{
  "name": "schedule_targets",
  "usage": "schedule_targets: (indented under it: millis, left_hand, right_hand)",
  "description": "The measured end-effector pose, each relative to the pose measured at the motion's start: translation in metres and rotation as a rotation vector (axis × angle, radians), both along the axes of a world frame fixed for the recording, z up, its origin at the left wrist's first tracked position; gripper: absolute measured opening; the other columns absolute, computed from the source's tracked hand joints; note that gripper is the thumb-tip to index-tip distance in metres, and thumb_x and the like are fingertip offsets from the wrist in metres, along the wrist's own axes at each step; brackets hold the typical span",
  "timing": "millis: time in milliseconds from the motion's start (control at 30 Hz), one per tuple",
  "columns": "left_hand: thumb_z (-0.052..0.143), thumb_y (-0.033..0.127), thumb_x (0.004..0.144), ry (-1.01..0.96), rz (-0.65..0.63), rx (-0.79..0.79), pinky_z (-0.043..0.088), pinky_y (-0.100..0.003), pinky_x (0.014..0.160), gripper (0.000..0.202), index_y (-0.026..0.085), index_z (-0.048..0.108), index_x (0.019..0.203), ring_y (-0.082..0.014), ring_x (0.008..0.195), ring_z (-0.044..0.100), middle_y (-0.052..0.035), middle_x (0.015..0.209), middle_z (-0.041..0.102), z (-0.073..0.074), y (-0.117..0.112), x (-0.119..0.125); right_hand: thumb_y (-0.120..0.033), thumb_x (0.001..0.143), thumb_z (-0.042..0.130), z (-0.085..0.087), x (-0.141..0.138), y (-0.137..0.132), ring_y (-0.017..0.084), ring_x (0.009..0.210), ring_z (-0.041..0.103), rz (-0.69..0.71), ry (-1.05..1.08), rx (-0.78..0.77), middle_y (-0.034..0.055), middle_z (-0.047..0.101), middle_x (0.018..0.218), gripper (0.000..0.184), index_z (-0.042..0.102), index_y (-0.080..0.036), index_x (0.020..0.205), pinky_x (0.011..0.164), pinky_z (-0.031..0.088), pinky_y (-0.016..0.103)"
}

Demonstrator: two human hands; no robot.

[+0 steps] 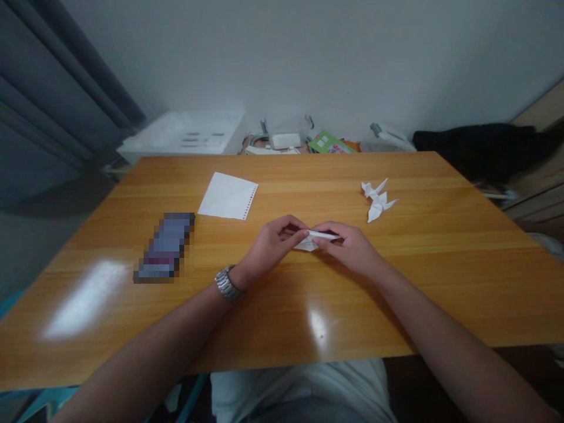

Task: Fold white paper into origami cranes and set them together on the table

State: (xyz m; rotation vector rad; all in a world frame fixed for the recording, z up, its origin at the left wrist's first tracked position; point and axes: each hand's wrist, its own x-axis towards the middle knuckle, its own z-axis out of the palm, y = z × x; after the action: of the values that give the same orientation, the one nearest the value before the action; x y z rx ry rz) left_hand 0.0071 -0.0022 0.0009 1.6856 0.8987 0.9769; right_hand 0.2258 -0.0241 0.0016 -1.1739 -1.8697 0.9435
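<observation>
A small folded piece of white paper (314, 239) rests on the wooden table (282, 305), pinched between both hands. My left hand (273, 244), with a metal watch on its wrist, grips the paper's left end with curled fingers. My right hand (350, 247) presses its fingertips on the paper's right end. Most of the paper is hidden under the fingers.
A finished white paper crane (377, 200) lies at the back right. A flat white sheet with a perforated edge (228, 196) lies at the back left, with a blurred dark rectangular object (165, 247) nearer. Behind the table sit a white box (187, 132) and clutter.
</observation>
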Motion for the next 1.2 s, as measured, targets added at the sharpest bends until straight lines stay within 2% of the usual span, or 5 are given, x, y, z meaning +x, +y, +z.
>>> schedule_targets:
  millis: [233, 533, 1000, 1200]
  left_hand:
    - [0.073, 0.039, 0.089, -0.059, 0.031, -0.069, 0.057, -0.025, 0.072, 0.025, 0.014, 0.07, 0.092, -0.0149, 0.079, 0.07, -0.0065, 0.088, 0.075, 0.0006, 0.0003, 0.0016]
    - [0.073, 0.041, 0.088, -0.054, 0.037, -0.097, 0.056, -0.026, 0.07, 0.027, 0.014, 0.07, 0.092, -0.0153, 0.078, 0.069, -0.0066, 0.088, 0.075, 0.0017, 0.0004, 0.0019]
    - [0.059, 0.044, 0.098, 0.077, 0.072, 0.027, 0.05, -0.023, 0.065, 0.032, 0.015, 0.068, 0.089, -0.0137, 0.074, 0.062, -0.004, 0.082, 0.069, 0.0062, -0.0004, 0.0009]
    - [0.071, 0.044, 0.09, -0.047, -0.004, -0.076, 0.056, -0.025, 0.071, 0.03, 0.015, 0.066, 0.095, -0.0153, 0.079, 0.068, -0.0058, 0.088, 0.072, 0.0016, -0.0007, 0.0015]
  right_hand:
    - [-0.049, 0.093, 0.066, -0.0017, 0.0008, 0.0012, 0.023, 0.094, 0.071, -0.027, 0.077, -0.074, 0.0062, 0.077, 0.103, 0.031, 0.075, -0.021, 0.106, 0.085, 0.054, 0.035]
    - [-0.046, 0.093, 0.066, 0.0, 0.001, 0.0012, 0.024, 0.09, 0.072, -0.062, 0.05, -0.064, 0.0058, 0.078, 0.099, 0.028, 0.076, -0.022, 0.101, 0.083, 0.055, 0.035]
    - [-0.047, 0.093, 0.066, -0.0011, 0.0014, 0.0016, 0.024, 0.09, 0.072, -0.092, 0.055, -0.053, 0.006, 0.078, 0.098, 0.029, 0.076, -0.022, 0.101, 0.083, 0.055, 0.036]
    - [-0.048, 0.093, 0.066, -0.0016, 0.0028, 0.0025, 0.024, 0.089, 0.072, -0.101, 0.095, -0.063, 0.0058, 0.078, 0.097, 0.029, 0.076, -0.022, 0.101, 0.082, 0.056, 0.037]
